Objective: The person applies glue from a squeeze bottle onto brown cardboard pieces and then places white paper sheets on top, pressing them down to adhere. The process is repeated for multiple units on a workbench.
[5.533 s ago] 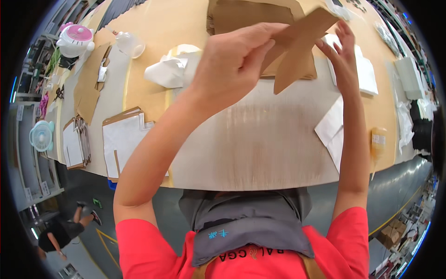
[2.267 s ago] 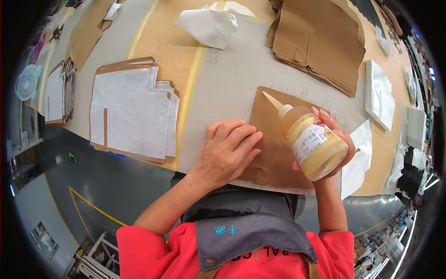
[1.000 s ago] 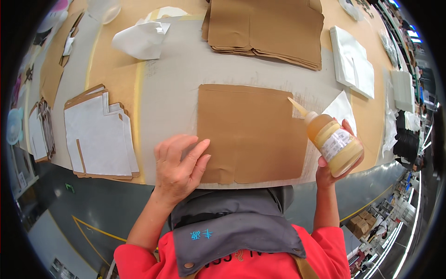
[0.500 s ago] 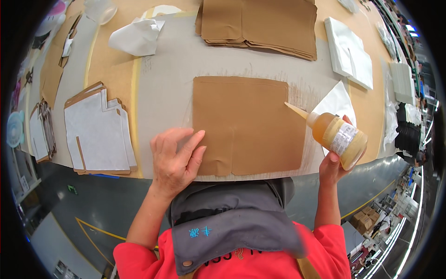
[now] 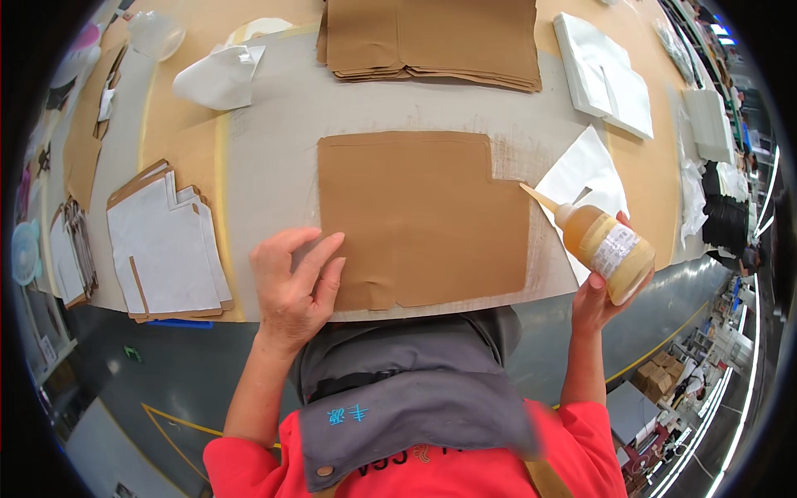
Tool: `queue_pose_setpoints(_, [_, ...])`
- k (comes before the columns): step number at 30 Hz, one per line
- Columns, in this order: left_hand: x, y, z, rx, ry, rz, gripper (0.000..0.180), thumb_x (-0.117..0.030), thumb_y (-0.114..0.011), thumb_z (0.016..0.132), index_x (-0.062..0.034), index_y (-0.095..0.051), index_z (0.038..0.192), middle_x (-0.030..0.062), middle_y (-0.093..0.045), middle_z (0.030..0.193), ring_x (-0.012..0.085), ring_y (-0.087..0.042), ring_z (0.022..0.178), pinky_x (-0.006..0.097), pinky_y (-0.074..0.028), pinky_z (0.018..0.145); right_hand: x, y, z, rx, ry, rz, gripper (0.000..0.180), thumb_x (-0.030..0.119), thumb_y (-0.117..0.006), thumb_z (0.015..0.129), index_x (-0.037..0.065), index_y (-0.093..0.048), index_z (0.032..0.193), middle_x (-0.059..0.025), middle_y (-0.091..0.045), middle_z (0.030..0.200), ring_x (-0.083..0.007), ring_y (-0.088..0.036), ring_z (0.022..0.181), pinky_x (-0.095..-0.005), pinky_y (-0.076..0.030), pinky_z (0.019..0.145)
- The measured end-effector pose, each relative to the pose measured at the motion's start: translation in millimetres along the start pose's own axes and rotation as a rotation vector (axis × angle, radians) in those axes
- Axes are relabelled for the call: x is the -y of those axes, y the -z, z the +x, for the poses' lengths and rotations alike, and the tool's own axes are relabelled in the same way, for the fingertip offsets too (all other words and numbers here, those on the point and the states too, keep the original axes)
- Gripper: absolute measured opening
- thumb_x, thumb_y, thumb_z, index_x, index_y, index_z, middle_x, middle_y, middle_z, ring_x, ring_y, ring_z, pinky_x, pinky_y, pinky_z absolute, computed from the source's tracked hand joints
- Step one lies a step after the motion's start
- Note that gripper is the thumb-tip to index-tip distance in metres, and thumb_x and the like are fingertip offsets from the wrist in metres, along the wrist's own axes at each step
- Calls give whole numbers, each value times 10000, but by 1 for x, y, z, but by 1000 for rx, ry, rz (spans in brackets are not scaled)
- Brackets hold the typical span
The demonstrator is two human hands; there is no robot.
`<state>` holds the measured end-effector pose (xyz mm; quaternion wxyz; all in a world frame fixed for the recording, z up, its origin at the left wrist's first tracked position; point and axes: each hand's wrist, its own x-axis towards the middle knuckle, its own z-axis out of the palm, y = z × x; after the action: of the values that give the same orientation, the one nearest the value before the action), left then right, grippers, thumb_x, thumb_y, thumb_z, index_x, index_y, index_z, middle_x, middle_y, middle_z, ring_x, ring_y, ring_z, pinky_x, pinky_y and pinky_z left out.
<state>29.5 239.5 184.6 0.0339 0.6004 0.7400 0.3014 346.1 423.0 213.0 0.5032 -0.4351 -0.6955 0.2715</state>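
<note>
While the left hand point(image 5: 292, 286) lies flat with its fingers point(image 5: 320, 253) spread on the near left corner of a brown paper sheet point(image 5: 423, 217), pressing it to the grey work surface point(image 5: 274, 141), the right hand point(image 5: 599, 292) is closed around the base of a glue bottle point(image 5: 602, 245) filled with amber liquid. The bottle is tilted, its pointed nozzle point(image 5: 535, 197) aimed left and far, its tip just beside the sheet's right edge where a notch is cut; whether the tip touches paper I cannot tell. The brown sheet lies flat in the middle of the surface, just in front of the person, with its near edge close to the table's near rim.

To the right of the sheet, under the bottle, lies a white paper piece point(image 5: 581, 178). At the far side sits a stack of brown sheets point(image 5: 432, 37), well apart from the single one. On the left, near the table edge, rests a pile of white-faced cutouts point(image 5: 166, 245) with brown borders, and farther off a crumpled white cloth point(image 5: 217, 76). At far right lie stacks of white sheets point(image 5: 606, 79). The person wears a red top point(image 5: 432, 473) and a grey apron point(image 5: 398, 390)
</note>
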Motion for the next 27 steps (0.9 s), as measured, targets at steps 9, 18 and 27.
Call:
queue_pose_setpoints(9, [-1, 0, 0, -11, -1, -8, 298, -55, -751, 800, -103, -725, 1093, 67, -592, 1115, 225, -558, 955, 340, -418, 851, 1, 16, -9, -26, -121, 126, 950, 535, -814, 759, 71, -288, 1399, -282, -472, 1408, -379, -471, 1329, -499, -438, 1080])
queue_pose_setpoints(18, [0, -2, -2, -31, -14, 2, 282, -63, -748, 819, -112, -725, 1095, 62, -599, 1117, 215, -569, 935, 333, -418, 859, 12, 39, -33, -21, -198, 150, 974, 517, -837, 743, 71, -283, 1409, -301, -462, 1411, -373, -471, 1328, -490, -440, 1072])
queue_pose_setpoints(27, [-2, -2, -3, -24, -32, 22, 266, -88, -736, 844, -120, -722, 1108, 54, -604, 1121, 202, -582, 949, 334, -400, 889, 21, 62, -59, -26, -230, 142, 976, 526, -835, 743, 78, -282, 1411, -304, -469, 1406, -368, -483, 1320, -487, -420, 1083])
